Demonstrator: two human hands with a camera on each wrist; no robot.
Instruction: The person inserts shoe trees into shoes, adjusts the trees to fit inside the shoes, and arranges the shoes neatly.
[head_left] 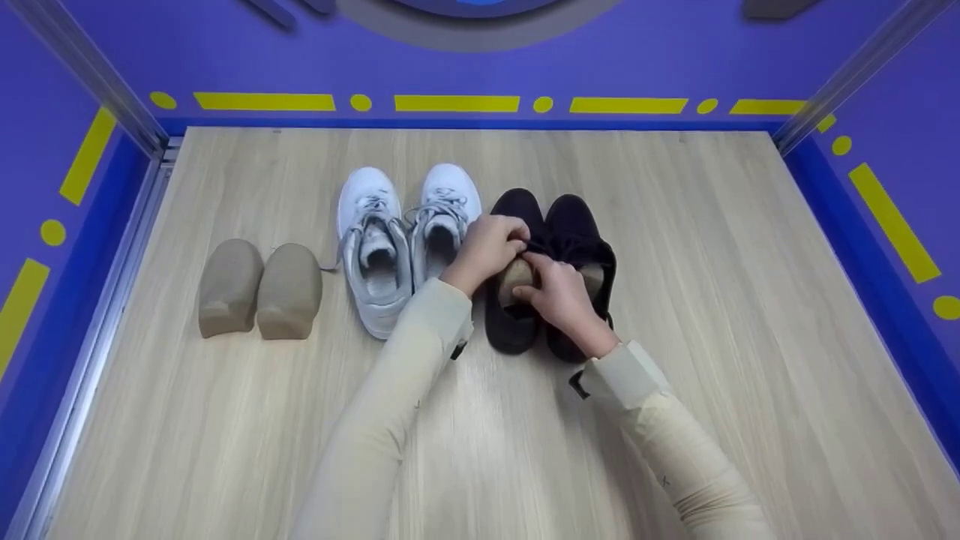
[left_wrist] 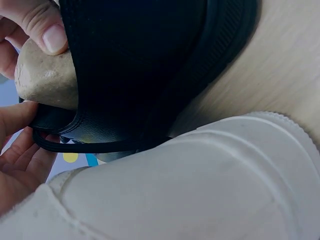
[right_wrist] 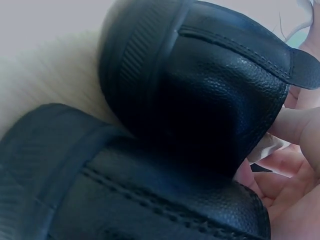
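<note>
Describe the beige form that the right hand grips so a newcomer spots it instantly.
On the wooden tabletop, find the black shoes right of the white sneakers. The beige form sits in the black shoe nearer those sneakers. Only this form, unlike the one in the other black shoe, is gripped by the right hand.

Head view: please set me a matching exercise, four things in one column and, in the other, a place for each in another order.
1. loose beige rounded shoe forms
2. white-and-grey lace-up sneakers
3. black leather shoes
4. right hand

A. middle pair
B. on a beige form inside a shoe
C. rightmost pair
D. leftmost pair

Pairs: 1-D; 2-A; 3-C; 4-B
</note>
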